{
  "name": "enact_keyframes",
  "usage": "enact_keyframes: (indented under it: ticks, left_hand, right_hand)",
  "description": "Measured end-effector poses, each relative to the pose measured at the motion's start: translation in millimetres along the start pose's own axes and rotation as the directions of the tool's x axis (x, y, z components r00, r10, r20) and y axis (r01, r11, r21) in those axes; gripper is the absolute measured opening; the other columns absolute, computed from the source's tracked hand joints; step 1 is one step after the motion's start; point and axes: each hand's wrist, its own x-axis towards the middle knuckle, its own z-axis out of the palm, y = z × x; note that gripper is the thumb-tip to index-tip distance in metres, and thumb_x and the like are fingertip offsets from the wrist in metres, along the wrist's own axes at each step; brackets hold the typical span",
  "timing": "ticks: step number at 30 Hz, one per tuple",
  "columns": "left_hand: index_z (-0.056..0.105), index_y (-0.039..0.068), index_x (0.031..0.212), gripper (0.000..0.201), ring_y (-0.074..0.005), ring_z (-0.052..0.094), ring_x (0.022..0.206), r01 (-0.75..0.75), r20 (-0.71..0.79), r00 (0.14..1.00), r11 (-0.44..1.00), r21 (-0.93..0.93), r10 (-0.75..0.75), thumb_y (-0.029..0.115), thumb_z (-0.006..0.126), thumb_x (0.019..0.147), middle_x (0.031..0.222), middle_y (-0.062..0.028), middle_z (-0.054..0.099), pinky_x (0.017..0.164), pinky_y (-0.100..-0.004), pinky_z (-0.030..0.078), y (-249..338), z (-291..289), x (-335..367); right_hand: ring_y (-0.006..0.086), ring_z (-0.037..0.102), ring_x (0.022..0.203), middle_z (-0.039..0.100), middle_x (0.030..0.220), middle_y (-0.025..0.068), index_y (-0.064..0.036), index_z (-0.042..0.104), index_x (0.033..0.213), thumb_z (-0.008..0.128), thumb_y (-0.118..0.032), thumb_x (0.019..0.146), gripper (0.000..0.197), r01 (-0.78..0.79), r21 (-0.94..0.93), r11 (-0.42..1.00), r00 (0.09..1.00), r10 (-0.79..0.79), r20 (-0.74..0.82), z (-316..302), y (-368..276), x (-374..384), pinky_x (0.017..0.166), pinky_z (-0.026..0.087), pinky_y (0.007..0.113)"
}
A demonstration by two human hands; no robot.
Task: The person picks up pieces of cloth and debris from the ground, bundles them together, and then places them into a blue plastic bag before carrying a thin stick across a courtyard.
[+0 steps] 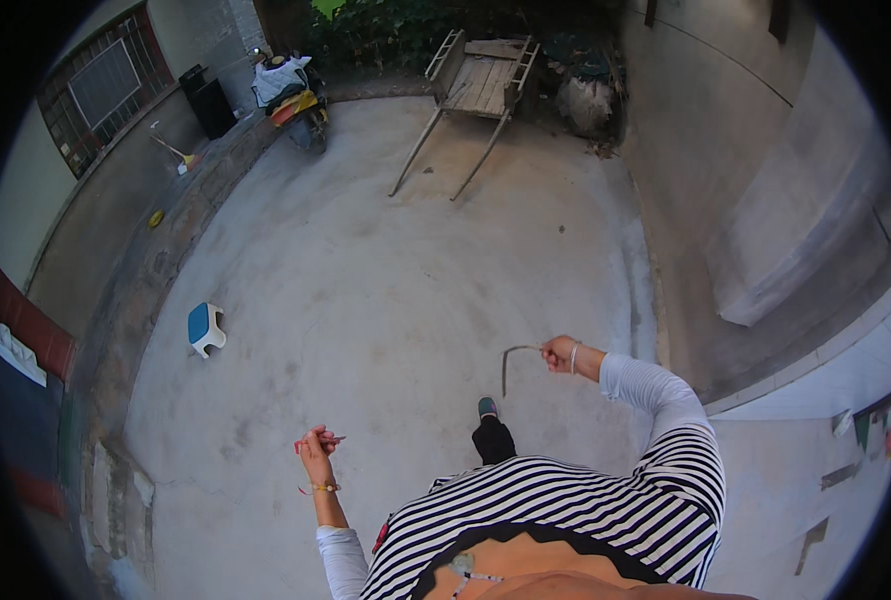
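Out in front of my body on the left, my left hand (318, 443) is closed around a small slim object (334, 440) with red and dark parts. Its kind is too small to tell. Farther right and a little higher, my right hand (560, 353) pinches one end of a thin brownish strip (507, 362). From my fingers the strip runs left, bends sharply and hangs down over the concrete. My two hands are well apart. Below and left of the strip, one of my shoes (487, 407) shows on the ground.
A blue-topped white stool (202, 328) stands at left. Far off are a wooden handcart (484, 85) with two shafts toward me and a covered motorbike (294, 100). A raised ledge (181, 235) with a broom (178, 150) borders the left; a wall (706, 190) bounds the right.
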Motion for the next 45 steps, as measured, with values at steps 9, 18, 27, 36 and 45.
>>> enact_keyframes:
  ticks: [9,18,27,36,45]
  left_hand:
    - [0.054,0.002,0.09,0.032,-0.0069,0.049,0.055,0.131,-0.226,0.963,0.987,-0.088,-0.148,0.028,0.037,0.088,0.071,-0.0033,0.058,0.05,-0.0192,0.041,-3,41,165]
    - [0.054,0.001,0.088,0.028,-0.0073,0.051,0.051,0.205,-0.498,0.826,0.963,-0.173,-0.265,0.023,0.036,0.088,0.066,-0.0046,0.057,0.043,-0.0177,0.038,-16,-23,390]
    - [0.054,0.001,0.091,0.026,-0.0068,0.053,0.06,0.159,-0.133,0.975,0.975,-0.155,-0.18,0.023,0.04,0.088,0.073,-0.0031,0.057,0.053,-0.0169,0.042,61,10,740]
    - [0.053,0.002,0.091,0.023,-0.0074,0.051,0.056,0.213,-0.158,0.956,0.954,-0.212,-0.248,0.021,0.041,0.088,0.071,-0.004,0.057,0.052,-0.019,0.043,89,-49,1036]
    - [0.054,0.001,0.089,0.019,-0.0078,0.047,0.048,0.106,-0.508,0.808,0.922,-0.372,-0.298,0.018,0.044,0.085,0.064,-0.0042,0.054,0.045,-0.0193,0.04,109,-173,1226]
  right_hand:
    - [0.016,0.056,0.074,0.057,0.092,0.0072,-0.0101,0.042,0.113,0.048,-0.031,0.084,0.037,0.775,0.266,0.573,0.622,-0.619,-0.48,-115,-378,169,0.06,0.046,0.027]
    - [0.0177,0.056,0.066,0.058,0.077,0.0079,-0.0066,0.046,0.108,0.045,-0.015,0.081,0.028,0.196,0.161,0.967,0.951,-0.227,0.211,279,-383,443,0.06,0.047,0.03]
    - [0.0182,0.056,0.06,0.057,0.071,0.0075,-0.0055,0.047,0.102,0.043,-0.016,0.082,0.023,0.027,0.123,0.992,0.999,-0.023,-0.034,376,-466,546,0.05,0.046,0.029]
    - [0.0131,0.049,0.041,0.052,0.055,0.0017,-0.0126,0.05,0.084,0.042,-0.019,0.083,0.01,-0.088,0.153,0.984,0.863,0.152,-0.482,440,-575,738,0.032,0.037,0.024]
    - [0.013,0.056,0.061,0.057,0.074,0.0032,-0.0093,0.049,0.101,0.046,-0.017,0.081,0.022,0.199,-0.453,0.869,0.968,-0.102,0.229,918,-830,956,0.054,0.045,0.026]
